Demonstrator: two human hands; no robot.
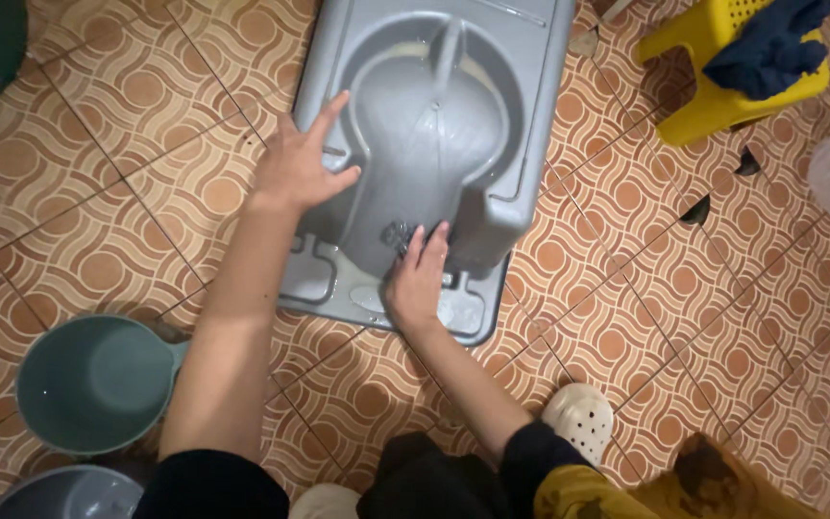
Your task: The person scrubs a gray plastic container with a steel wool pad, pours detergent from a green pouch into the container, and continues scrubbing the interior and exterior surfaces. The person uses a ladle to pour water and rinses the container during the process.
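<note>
Grey plastic basin point(434, 125), moulded with a raised rounded hump down its middle, lies on the patterned orange floor tiles point(626, 317) in front of me. My left hand point(302, 163) rests flat on its left side, fingers spread and gripping nothing, the thumb pointing toward the hump. My right hand point(417, 279) presses on the wet near end, fingers together over a small dark scrubber point(398, 234) at the foot of the hump; I cannot tell whether it is gripped or merely pushed. A teal dipper point(93, 383) stands on the tiles by my left forearm. A yellow stool point(698, 91) with a dark blue cloth point(770, 48) draped on it sits well apart, beyond the basin's right side.
</note>
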